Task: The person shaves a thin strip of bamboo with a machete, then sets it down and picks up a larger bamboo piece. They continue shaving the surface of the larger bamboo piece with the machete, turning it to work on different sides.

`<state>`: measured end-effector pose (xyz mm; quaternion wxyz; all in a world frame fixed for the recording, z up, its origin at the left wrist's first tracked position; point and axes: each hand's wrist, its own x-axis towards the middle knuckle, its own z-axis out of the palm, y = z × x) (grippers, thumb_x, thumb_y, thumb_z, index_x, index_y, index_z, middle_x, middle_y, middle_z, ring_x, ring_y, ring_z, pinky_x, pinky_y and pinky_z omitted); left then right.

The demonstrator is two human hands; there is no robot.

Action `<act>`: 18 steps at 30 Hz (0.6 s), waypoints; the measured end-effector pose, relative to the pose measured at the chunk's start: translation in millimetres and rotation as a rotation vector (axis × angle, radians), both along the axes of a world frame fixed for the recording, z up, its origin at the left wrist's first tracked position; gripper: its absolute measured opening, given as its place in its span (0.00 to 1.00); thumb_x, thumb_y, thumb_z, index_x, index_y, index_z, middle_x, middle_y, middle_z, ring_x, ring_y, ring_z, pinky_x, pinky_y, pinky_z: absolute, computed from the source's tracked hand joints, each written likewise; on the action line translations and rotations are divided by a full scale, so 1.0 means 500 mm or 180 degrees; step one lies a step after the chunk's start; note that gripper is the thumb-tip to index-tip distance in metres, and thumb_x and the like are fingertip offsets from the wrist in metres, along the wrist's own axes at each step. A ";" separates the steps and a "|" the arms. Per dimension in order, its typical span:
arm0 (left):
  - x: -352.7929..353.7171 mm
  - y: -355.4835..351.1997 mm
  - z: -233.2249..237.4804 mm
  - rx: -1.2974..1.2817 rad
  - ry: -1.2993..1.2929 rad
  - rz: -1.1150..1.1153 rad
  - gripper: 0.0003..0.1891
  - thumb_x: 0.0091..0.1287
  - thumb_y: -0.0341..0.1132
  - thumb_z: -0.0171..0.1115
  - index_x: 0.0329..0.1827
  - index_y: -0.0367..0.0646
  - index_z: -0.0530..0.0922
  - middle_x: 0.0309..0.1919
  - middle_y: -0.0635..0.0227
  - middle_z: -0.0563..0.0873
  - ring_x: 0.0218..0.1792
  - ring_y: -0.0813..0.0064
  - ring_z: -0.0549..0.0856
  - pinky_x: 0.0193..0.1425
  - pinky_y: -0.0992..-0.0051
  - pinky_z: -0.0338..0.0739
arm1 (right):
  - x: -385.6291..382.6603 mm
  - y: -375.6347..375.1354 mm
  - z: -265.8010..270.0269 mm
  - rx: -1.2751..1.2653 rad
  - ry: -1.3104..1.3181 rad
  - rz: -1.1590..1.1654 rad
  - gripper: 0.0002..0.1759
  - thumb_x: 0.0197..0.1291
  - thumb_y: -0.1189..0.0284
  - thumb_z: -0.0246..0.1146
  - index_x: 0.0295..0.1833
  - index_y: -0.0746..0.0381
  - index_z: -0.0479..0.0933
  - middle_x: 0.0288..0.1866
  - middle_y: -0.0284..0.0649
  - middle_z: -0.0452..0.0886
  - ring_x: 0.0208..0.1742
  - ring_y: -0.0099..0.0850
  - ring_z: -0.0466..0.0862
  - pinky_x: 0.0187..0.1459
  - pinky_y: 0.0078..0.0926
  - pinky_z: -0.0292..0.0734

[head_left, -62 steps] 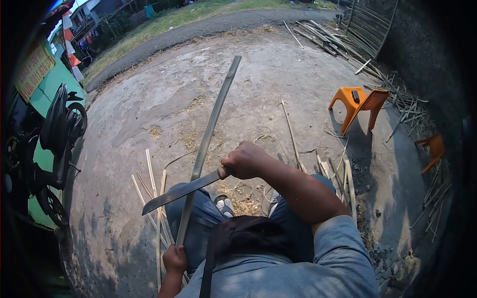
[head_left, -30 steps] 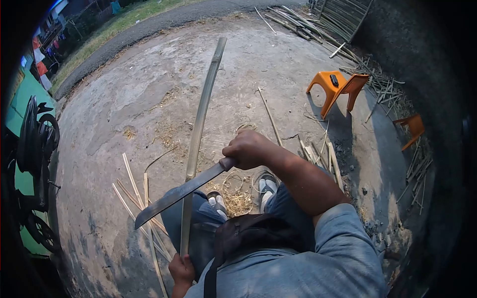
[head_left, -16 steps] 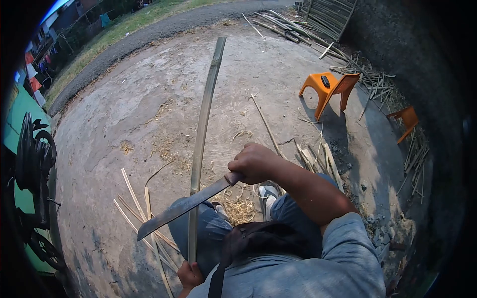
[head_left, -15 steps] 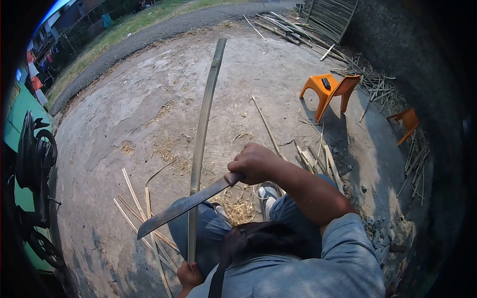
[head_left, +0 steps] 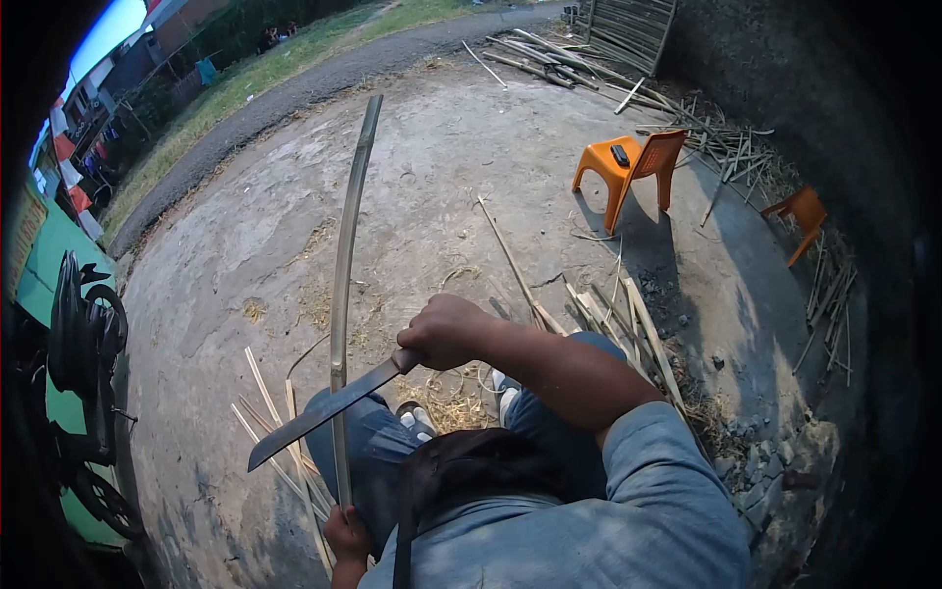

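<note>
My right hand (head_left: 446, 332) is wrapped around the handle of a machete (head_left: 329, 410). Its broad blade points left and lies across a long bamboo strip (head_left: 345, 255), just below a node. The strip stands up and away from me, with its far end over the concrete. Near my left thigh, my left hand (head_left: 347, 536) grips the strip's lower end; part of the fingers is hidden. Below the blade, several pale split bamboo strips (head_left: 292, 417) lie on the ground beside my left leg. Shavings (head_left: 459, 405) are heaped between my feet.
An orange plastic chair (head_left: 628, 172) carries a small black object (head_left: 619, 155). Farther right is a second orange chair (head_left: 803, 218). Bamboo pieces (head_left: 638, 329) lie by my right knee, and more bamboo poles (head_left: 559, 59) at the back. A motorcycle (head_left: 88, 383) stands on the left.
The machete, the bamboo strip and both hands have shifted left in view, as has most of the scene. The strip's upper end sits lower. Both hands keep their hold.
</note>
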<state>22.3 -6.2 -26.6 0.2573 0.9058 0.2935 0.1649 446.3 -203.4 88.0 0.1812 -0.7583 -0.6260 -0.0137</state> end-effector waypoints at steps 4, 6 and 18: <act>0.002 -0.011 0.010 0.0130 0.0018 0.0049 0.37 0.79 0.66 0.50 0.26 0.36 0.72 0.20 0.42 0.76 0.28 0.32 0.81 0.30 0.48 0.70 | 0.003 -0.015 -0.011 0.0012 -0.0068 -0.0007 0.11 0.62 0.59 0.66 0.33 0.52 0.84 0.29 0.41 0.87 0.35 0.47 0.90 0.38 0.47 0.82; 0.004 -0.021 0.016 0.0186 0.0061 0.0093 0.37 0.79 0.66 0.50 0.26 0.36 0.72 0.20 0.42 0.76 0.28 0.32 0.81 0.30 0.48 0.70 | 0.018 -0.021 -0.021 0.0095 -0.0063 -0.0007 0.10 0.62 0.59 0.66 0.33 0.53 0.84 0.29 0.41 0.87 0.35 0.48 0.90 0.37 0.47 0.82; 0.019 -0.034 0.049 0.0289 0.0379 0.0106 0.37 0.78 0.66 0.50 0.26 0.37 0.72 0.20 0.41 0.78 0.29 0.31 0.82 0.30 0.45 0.71 | 0.088 -0.082 -0.040 0.0119 0.0575 -0.0768 0.07 0.59 0.63 0.65 0.40 0.52 0.84 0.34 0.45 0.88 0.40 0.51 0.89 0.42 0.51 0.84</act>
